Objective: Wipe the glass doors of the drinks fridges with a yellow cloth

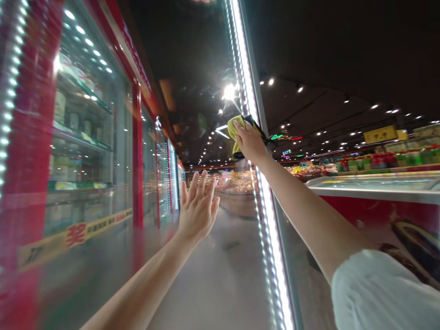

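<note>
A yellow and dark cloth (234, 132) lies bunched under my right hand (250, 143), which presses it to a glass door (209, 256) high up near the lit edge. The fingers are wrapped over the cloth, and some of its dark side sticks out past them. My left hand (197, 208) is raised lower and to the left, its fingers stretched out and spread, holding nothing. Its palm faces the glass; whether it touches the pane I cannot tell. A bright LED strip (271, 247) runs the full height of the door's edge, beneath my right forearm.
Red-framed display fridges (138, 183) line the left, with glass shelves of blurred goods behind a pane. A printed strip (99, 225) crosses that pane. On the right stands a red and white chest freezer (378, 195), with rows of bottles (388, 159) beyond it.
</note>
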Tool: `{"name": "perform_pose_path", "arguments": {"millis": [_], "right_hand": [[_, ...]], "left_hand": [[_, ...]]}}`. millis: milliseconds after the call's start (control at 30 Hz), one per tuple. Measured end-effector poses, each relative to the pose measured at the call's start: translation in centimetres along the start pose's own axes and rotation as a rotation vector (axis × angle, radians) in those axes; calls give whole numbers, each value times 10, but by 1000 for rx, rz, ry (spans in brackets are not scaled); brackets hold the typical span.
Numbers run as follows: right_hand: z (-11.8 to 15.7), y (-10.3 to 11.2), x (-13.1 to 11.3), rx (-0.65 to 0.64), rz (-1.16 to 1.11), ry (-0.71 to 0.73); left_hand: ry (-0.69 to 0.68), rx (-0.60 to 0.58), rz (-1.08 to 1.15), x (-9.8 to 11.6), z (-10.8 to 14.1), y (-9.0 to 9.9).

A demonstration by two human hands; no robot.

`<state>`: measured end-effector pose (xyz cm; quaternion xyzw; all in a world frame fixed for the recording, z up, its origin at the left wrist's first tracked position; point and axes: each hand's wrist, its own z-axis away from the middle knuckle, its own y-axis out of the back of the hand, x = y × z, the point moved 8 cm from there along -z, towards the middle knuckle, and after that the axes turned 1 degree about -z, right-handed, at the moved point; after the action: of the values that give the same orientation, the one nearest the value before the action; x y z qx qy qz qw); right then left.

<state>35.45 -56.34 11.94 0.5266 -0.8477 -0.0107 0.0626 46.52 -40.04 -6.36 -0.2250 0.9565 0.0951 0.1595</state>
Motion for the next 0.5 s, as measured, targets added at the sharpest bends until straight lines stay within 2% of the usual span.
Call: {"name": "perform_pose_path", "arguments": {"millis": [67,133,200,300,367,433,500], "right_hand": [[20,-5,-7,-22,-14,-4],[61,-9,-15,-28,-28,-18],[119,-13,-26,-25,-32,-30],[221,-22,-40,-26,-5,-86],[277,-26,-49,-17,4,-87],[304,-29,-52,-18,-20,-81],[293,-29,-48,-17,-54,-98]], "left_hand": [[-6,0,-13,-1,2,0],[-11,9,-21,-1,5,1],[-10,8,-13,-2,9,2],[-8,-12,-3,-4,16,5],[-14,-18,-17,-5,19,9],[-22,-21,-31,-7,22,15],[-17,-26,-37,-11,24,20]]}}
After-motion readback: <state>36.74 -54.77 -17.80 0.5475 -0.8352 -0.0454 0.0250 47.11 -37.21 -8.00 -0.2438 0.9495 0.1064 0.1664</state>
